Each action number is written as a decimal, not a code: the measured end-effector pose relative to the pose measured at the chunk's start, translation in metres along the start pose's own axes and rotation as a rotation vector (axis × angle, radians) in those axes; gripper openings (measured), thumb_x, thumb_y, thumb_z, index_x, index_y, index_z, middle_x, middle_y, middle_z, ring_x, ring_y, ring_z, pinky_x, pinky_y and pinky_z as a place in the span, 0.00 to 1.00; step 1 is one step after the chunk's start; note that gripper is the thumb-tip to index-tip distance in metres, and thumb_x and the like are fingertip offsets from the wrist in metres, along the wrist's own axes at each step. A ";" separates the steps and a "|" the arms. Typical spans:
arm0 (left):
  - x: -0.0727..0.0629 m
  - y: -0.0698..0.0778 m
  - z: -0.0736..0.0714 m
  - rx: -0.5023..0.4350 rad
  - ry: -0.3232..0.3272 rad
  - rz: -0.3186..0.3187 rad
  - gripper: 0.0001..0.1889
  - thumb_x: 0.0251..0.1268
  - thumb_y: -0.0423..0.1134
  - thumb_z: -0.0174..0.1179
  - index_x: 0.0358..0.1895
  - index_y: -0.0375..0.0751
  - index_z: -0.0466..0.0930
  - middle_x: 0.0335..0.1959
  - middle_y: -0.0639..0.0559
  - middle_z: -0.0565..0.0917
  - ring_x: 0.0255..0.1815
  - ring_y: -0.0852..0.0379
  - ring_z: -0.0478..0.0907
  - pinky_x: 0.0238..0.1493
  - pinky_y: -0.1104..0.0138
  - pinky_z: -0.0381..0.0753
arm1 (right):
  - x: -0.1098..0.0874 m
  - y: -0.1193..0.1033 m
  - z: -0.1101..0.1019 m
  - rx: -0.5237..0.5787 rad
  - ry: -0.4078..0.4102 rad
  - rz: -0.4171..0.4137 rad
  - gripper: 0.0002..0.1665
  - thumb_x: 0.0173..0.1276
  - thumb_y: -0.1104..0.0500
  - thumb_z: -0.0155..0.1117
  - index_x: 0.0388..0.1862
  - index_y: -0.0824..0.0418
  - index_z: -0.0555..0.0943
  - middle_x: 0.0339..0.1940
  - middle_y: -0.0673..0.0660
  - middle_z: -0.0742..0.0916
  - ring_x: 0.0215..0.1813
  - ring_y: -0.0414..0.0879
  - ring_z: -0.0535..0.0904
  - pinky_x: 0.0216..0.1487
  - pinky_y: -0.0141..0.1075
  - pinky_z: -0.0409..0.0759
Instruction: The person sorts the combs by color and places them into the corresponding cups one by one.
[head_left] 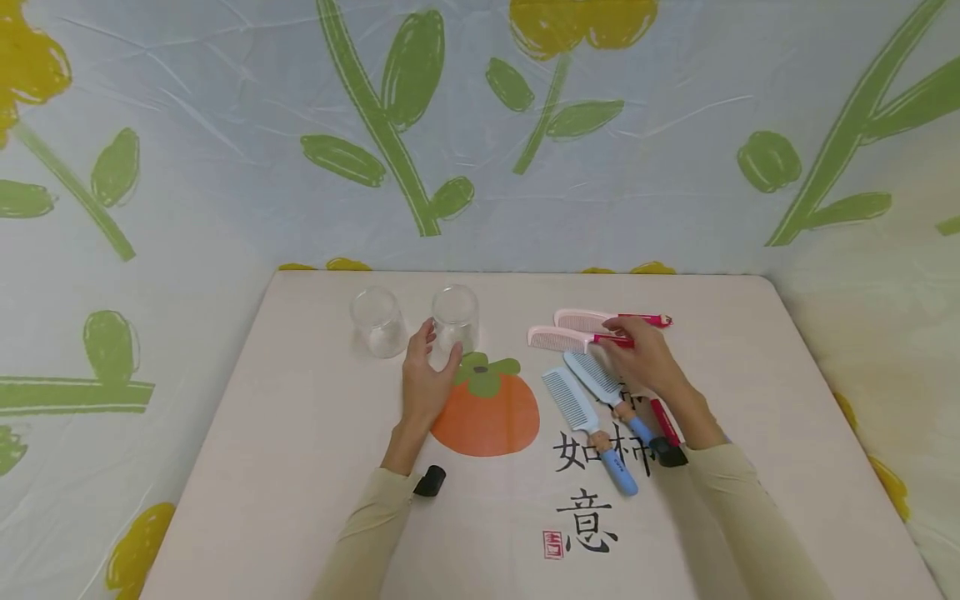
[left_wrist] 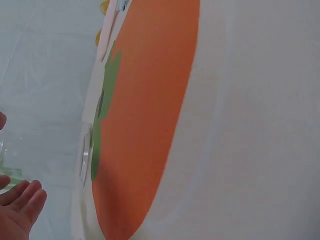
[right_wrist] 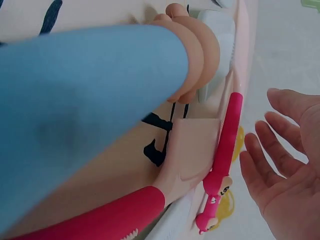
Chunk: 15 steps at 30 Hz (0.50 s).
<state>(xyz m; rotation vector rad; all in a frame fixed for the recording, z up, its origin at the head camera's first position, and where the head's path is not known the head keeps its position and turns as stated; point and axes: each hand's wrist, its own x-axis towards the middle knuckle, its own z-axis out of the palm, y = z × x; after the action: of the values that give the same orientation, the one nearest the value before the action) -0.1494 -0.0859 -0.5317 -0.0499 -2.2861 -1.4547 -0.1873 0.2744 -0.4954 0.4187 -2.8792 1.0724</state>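
Note:
My left hand [head_left: 426, 383] is at the near side of a clear glass [head_left: 456, 312], with thumb and fingers spread before it. Straight, relaxed fingers show in the left wrist view. A second clear glass [head_left: 378, 321] stands to its left. Over on the right, my right hand [head_left: 639, 354] hovers by two pink combs with red handles, the nearer comb [head_left: 558, 339] and the farther comb [head_left: 581, 319]. Its fingers are apart and hold nothing in the right wrist view. Two blue combs lie nearer me, one [head_left: 572, 400] beside the other [head_left: 592, 375]. Another red handle [head_left: 665, 421] lies partly hidden by my right arm.
The pale table mat [head_left: 300, 467] bears an orange persimmon print [head_left: 487, 417] and black characters [head_left: 588, 525]. A flower-printed cloth [head_left: 645, 192] hangs behind the table's far edge and along the sides. Each wrist wears a black camera strap.

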 end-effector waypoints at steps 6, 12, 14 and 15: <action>0.006 -0.001 0.006 0.017 -0.005 -0.041 0.37 0.67 0.44 0.69 0.73 0.31 0.65 0.62 0.34 0.76 0.63 0.38 0.74 0.66 0.52 0.75 | 0.001 -0.003 0.003 0.017 -0.031 0.017 0.23 0.72 0.68 0.67 0.64 0.72 0.76 0.61 0.71 0.81 0.61 0.67 0.77 0.64 0.62 0.75; 0.015 -0.004 0.012 0.010 -0.004 -0.088 0.41 0.62 0.47 0.73 0.73 0.33 0.64 0.61 0.34 0.73 0.63 0.39 0.73 0.66 0.53 0.75 | 0.003 -0.002 0.005 0.025 -0.066 0.043 0.22 0.73 0.68 0.65 0.64 0.72 0.76 0.61 0.71 0.81 0.61 0.66 0.76 0.66 0.61 0.74; 0.019 -0.005 0.015 0.007 -0.005 -0.098 0.43 0.60 0.48 0.75 0.73 0.34 0.64 0.61 0.36 0.73 0.63 0.41 0.72 0.66 0.54 0.74 | 0.004 -0.001 0.006 0.015 -0.071 0.045 0.22 0.73 0.68 0.65 0.64 0.72 0.76 0.61 0.70 0.81 0.62 0.66 0.76 0.66 0.61 0.73; 0.020 -0.006 0.015 0.002 -0.004 -0.104 0.44 0.59 0.48 0.75 0.73 0.34 0.64 0.61 0.37 0.73 0.63 0.42 0.72 0.66 0.54 0.74 | 0.005 0.000 0.006 0.011 -0.073 0.046 0.22 0.73 0.68 0.66 0.64 0.72 0.76 0.61 0.70 0.81 0.62 0.66 0.76 0.66 0.61 0.73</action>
<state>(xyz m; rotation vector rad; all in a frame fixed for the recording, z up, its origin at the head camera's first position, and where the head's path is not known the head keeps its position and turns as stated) -0.1745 -0.0789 -0.5346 0.0677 -2.3240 -1.5048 -0.1916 0.2695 -0.4994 0.4028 -2.9616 1.1033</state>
